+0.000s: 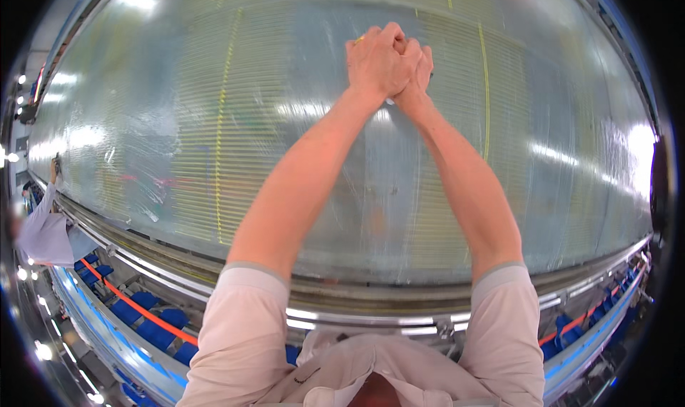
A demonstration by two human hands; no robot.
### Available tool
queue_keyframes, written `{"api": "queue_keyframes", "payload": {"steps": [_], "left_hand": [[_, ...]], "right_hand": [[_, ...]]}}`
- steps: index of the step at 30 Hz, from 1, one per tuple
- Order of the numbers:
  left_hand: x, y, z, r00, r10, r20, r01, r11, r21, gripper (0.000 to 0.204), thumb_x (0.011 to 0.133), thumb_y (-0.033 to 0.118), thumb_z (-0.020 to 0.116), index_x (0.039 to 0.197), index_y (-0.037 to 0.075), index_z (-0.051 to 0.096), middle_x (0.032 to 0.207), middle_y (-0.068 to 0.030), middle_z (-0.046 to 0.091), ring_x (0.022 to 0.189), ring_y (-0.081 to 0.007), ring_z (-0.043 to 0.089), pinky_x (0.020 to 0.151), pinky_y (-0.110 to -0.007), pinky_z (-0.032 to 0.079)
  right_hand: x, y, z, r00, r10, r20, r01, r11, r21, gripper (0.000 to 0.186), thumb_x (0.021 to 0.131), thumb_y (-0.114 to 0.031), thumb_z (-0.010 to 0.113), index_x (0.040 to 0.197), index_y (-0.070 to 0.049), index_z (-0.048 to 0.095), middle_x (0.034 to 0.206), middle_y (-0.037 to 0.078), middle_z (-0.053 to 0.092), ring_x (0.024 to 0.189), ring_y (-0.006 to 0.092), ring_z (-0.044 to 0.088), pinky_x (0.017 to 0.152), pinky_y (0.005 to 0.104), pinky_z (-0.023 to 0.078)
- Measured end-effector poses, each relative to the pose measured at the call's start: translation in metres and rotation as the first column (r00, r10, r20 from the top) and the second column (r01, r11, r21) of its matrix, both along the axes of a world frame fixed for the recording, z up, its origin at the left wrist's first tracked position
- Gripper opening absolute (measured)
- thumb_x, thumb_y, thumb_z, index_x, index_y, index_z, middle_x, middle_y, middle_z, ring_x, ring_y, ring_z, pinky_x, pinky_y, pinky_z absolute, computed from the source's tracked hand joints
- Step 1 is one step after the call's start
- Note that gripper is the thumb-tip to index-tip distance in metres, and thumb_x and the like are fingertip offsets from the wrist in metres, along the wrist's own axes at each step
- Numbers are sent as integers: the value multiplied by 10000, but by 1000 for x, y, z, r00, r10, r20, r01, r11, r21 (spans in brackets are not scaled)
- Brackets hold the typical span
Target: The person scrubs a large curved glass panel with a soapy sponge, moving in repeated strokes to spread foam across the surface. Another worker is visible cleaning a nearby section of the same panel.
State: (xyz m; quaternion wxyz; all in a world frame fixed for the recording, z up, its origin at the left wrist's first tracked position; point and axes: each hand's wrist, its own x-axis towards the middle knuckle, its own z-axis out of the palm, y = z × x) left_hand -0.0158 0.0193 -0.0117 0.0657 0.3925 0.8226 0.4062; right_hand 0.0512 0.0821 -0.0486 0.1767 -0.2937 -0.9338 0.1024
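Both my arms stretch out over a wide table covered with glossy, clear plastic-like film (321,200). Under the film lie layers with fine yellowish stripes (196,121). My left hand (374,64) is closed and partly overlaps my right hand (419,68), which is closed too. They press together low over the film. Whatever they grip is mostly hidden; only a yellow bit by the left fingers, a dark bit at the right edge and a pale bit below show.
A metal rail (371,321) runs along the near table edge, close to my body. Below it are blue seats or bins (160,328) and an orange-red strip (135,303). At the far left, another person in a pale sleeve (46,228) reaches onto the table.
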Motion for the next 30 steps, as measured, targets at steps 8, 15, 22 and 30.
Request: {"api": "queue_keyframes", "payload": {"steps": [8,15,22,30], "left_hand": [[47,-83,3,996,37,-87,-33,998,47,311,922,392,663,976,87,697,938,-145,719,921,-361,686,811,-513,496],[152,-318,32,993,112,-27,-113,992,-60,430,924,350,682,1247,68,658,1153,-146,650,1107,-337,616,988,-519,398],[156,-387,34,981,196,-9,-196,978,-74,484,896,370,685,1249,40,659,1134,-146,661,1119,-323,620,1001,-514,394],[13,-292,11,971,226,-74,-228,974,-16,376,895,391,674,1164,130,700,1092,-140,671,1023,-326,628,915,-510,419]], "right_hand": [[42,-80,-10,957,74,-280,-26,985,170,175,914,-273,674,1005,-123,676,921,72,658,912,293,598,826,451,399],[136,-297,22,953,297,-57,-298,954,-29,272,942,-278,636,1161,-116,636,1074,91,652,989,301,585,824,503,388],[140,-367,6,925,380,-12,-374,904,-206,386,966,-406,571,1221,-118,605,1164,110,642,1115,337,546,951,571,318],[-6,-270,-27,922,371,-110,-349,919,182,119,851,-206,654,899,-98,645,890,71,620,912,293,546,754,481,373]]}}
